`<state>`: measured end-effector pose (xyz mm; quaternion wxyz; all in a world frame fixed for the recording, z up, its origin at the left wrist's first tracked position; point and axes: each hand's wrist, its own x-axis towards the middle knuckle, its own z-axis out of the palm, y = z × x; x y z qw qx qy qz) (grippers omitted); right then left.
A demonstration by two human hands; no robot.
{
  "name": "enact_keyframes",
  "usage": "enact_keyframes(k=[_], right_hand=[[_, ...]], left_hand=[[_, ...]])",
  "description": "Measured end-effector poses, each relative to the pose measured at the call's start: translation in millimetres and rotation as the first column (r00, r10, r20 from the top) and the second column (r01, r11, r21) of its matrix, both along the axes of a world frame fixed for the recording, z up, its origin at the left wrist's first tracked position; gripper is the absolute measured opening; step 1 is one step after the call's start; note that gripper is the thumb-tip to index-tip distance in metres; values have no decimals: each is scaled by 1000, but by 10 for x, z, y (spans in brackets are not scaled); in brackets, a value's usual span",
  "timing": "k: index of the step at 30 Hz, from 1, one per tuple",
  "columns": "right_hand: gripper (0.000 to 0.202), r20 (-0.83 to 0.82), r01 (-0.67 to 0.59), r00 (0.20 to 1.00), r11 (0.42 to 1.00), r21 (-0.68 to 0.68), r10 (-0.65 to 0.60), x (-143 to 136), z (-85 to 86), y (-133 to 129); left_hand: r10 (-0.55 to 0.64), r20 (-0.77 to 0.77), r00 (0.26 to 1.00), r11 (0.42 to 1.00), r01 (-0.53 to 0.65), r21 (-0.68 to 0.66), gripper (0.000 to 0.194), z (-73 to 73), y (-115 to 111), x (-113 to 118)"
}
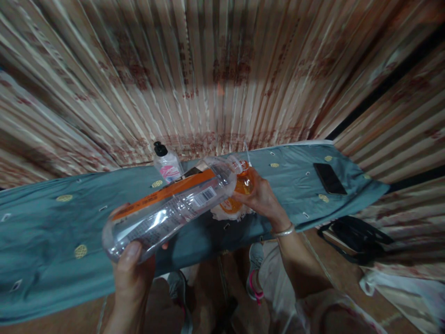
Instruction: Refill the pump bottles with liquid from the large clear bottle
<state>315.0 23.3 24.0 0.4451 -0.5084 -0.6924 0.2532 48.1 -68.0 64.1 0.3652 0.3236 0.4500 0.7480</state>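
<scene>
My left hand (134, 264) grips the base of a large clear plastic bottle (174, 211) with an orange label and a barcode. The bottle is tilted, its neck pointing up and right. My right hand (259, 195) is wrapped round the upper part of a smaller bottle of orange liquid (232, 204). The mouth of the clear bottle is at the top of the orange one; whether they touch I cannot tell. Under the orange bottle lies a crumpled white cloth or tissue (239, 215). Just behind stands a clear pump bottle (167, 164) with a black top and pink label.
A teal patterned cloth (45, 232) covers the long narrow table. On its right part lies a black phone (329, 178). Pleated curtains (222, 69) hang behind and at the sides. A black bag (358, 236) rests on the floor at right, near a white bag (403, 287).
</scene>
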Motion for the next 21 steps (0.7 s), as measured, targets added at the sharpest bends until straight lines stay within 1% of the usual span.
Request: enact_keyframes(k=[8, 12, 17, 21], right_hand=[[69, 9, 9, 1000, 1000, -7, -9, 0, 1, -2], [68, 4, 15, 1000, 1000, 1, -15, -4, -4, -4], [71, 10, 24, 1000, 1000, -4, -24, -5, -4, -5], [70, -2, 6, 1000, 1000, -4, -6, -1, 1, -4]], left_hand=[[-12, -9, 1000, 1000, 12, 14, 72, -4, 10, 19], [-10, -9, 1000, 1000, 10, -1, 73, -20, 8, 4], [-11, -16, 1000, 1000, 11, 12, 76, -10, 12, 6], [-14, -9, 1000, 1000, 15, 19, 73, -3, 7, 5]])
